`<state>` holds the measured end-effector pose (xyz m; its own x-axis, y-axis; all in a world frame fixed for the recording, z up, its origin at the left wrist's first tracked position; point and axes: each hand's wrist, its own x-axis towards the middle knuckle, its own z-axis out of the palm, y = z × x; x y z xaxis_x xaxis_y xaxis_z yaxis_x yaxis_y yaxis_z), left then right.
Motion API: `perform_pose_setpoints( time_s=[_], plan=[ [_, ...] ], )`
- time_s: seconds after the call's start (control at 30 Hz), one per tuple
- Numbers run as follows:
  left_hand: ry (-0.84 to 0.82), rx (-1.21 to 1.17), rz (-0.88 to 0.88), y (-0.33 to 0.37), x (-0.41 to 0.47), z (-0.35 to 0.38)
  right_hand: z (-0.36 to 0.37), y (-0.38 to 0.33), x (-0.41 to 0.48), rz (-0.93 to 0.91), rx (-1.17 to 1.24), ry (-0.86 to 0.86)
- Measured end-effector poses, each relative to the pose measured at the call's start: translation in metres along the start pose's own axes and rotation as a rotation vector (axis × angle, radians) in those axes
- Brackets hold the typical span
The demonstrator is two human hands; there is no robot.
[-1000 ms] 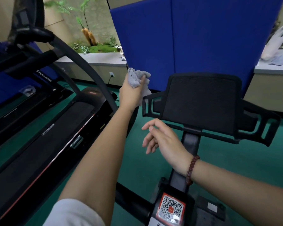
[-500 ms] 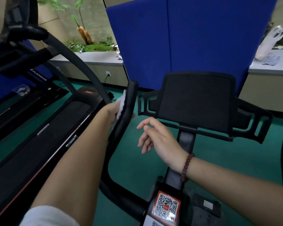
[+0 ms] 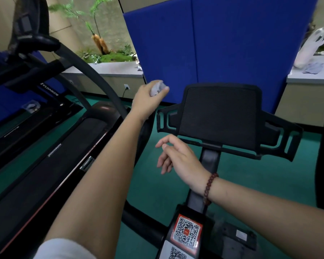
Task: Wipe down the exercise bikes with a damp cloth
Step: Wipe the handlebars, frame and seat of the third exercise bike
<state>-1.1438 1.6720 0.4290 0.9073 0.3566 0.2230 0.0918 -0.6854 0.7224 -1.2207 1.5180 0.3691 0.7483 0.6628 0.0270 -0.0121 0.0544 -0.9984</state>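
A black exercise bike stands in front of me, its console holder at centre on a grey stem. My left hand grips a bunched grey cloth at the top of the bike's left handlebar, which my forearm mostly hides. My right hand, with a bead bracelet at the wrist, hovers below the console with relaxed fingers and holds nothing. A QR-code sticker sits on the frame below.
A black treadmill runs along the left, its curved handrail close to my left hand. Blue partition panels stand behind the bike. A ledge with plants is at back left, a white bag and cloth at back right. The floor is green.
My left hand slid down the left handlebar with the cloth, then came back up to its top end. My right hand has barely moved.
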Motion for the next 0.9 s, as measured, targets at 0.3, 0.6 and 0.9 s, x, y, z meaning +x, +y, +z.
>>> perform_pose_setpoints(
  time_s=[0.3,0.6,0.9],
  plan=[
    [0.208,0.174,0.186,-0.027,-0.014,0.019,0.001,0.002,0.001,-0.020,-0.001,-0.003],
    [0.222,0.461,0.157,-0.028,-0.048,0.024,0.002,0.002,0.002,-0.033,-0.005,0.007],
    [0.086,0.616,-0.039,-0.051,-0.101,0.006,0.001,0.000,-0.001,-0.032,-0.010,0.023]
  ],
)
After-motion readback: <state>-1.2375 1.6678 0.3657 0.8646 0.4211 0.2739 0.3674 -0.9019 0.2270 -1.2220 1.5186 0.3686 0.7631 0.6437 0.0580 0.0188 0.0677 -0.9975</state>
